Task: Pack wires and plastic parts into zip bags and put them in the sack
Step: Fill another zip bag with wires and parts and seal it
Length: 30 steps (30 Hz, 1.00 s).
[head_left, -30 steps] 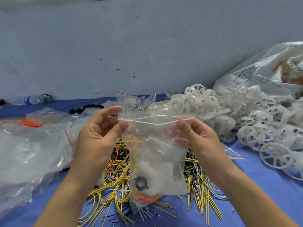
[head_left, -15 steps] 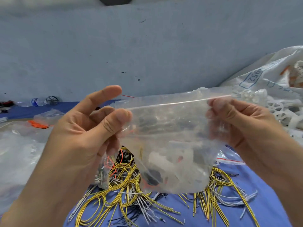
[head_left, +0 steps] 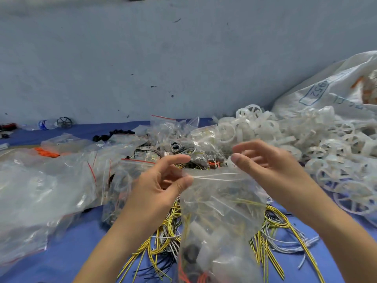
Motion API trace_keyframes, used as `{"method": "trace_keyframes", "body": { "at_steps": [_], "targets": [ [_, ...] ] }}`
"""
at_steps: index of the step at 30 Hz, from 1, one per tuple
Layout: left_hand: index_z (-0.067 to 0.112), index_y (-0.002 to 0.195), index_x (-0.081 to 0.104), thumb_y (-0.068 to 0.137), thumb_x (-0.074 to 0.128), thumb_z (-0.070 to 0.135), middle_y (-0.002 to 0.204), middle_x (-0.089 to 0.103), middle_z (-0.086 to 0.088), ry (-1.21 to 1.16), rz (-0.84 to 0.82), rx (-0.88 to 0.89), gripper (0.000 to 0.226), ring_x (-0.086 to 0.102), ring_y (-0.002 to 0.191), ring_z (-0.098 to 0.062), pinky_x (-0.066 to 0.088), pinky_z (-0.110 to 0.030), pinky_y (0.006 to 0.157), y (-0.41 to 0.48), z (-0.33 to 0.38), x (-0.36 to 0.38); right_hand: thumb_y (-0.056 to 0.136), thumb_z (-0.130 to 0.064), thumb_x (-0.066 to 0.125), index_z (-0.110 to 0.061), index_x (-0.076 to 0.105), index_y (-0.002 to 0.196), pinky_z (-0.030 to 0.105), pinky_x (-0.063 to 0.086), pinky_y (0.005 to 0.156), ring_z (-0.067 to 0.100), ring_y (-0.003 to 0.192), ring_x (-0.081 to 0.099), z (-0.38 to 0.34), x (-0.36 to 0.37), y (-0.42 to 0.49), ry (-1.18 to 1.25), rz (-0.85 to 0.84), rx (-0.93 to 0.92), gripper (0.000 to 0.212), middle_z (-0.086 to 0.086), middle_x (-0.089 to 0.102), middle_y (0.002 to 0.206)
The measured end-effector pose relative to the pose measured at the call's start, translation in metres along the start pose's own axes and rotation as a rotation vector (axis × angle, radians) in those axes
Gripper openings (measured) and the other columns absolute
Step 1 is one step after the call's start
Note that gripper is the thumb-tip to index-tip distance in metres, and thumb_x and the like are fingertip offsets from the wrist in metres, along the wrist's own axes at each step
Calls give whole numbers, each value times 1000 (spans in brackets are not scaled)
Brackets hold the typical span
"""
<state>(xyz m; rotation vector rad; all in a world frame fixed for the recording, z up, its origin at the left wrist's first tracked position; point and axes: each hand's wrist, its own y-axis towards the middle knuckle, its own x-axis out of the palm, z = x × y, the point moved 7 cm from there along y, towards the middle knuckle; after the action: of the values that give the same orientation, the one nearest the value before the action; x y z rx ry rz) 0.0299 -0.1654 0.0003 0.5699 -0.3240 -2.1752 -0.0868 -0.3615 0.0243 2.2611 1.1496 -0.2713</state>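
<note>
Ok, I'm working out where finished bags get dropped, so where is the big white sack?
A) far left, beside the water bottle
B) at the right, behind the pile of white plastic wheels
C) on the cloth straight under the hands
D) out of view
B: the sack slumps against the wall at the right edge, just behind the pile of white plastic wheels.

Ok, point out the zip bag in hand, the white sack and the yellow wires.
zip bag (head_left: 222, 201): head view, its clear middle panel.
white sack (head_left: 330, 88): head view, its printed side.
yellow wires (head_left: 172, 217): head view, coil left of the bag.
</note>
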Motion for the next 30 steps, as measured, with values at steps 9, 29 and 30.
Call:
{"method": "trace_keyframes", "body": {
  "at_steps": [9, 29, 30],
  "targets": [
    [44, 114, 63, 84, 69, 29, 90, 70, 1, 64, 25, 144, 34, 66, 80, -20, 54, -29, 75, -6, 16, 11, 86, -54, 59, -35, 70, 107, 31, 48, 83, 3, 97, 57, -47, 48, -18, -362, -149, -310, 29, -16, 70, 100],
    [22, 90, 75, 81, 65, 39, 81, 75, 0, 18, 17, -39, 22, 70, 76, -11, 53, -17, 69, -5, 7, 4, 89, -43, 65, -34, 74, 94, 32, 46, 78, 5, 86, 58, -36, 43, -16, -369, -89, -232, 14, -18, 69, 92],
    [22, 90, 75, 81, 65, 39, 82, 75, 0, 28, 24, -39, 22, 70, 76, -12, 53, -18, 70, -5, 6, 4, 89, -43, 65, -34, 74, 94, 31, 46, 78, 6, 87, 59, -35, 43, -16, -373, -91, -225, 14, -18, 69, 92]
  ]
}}
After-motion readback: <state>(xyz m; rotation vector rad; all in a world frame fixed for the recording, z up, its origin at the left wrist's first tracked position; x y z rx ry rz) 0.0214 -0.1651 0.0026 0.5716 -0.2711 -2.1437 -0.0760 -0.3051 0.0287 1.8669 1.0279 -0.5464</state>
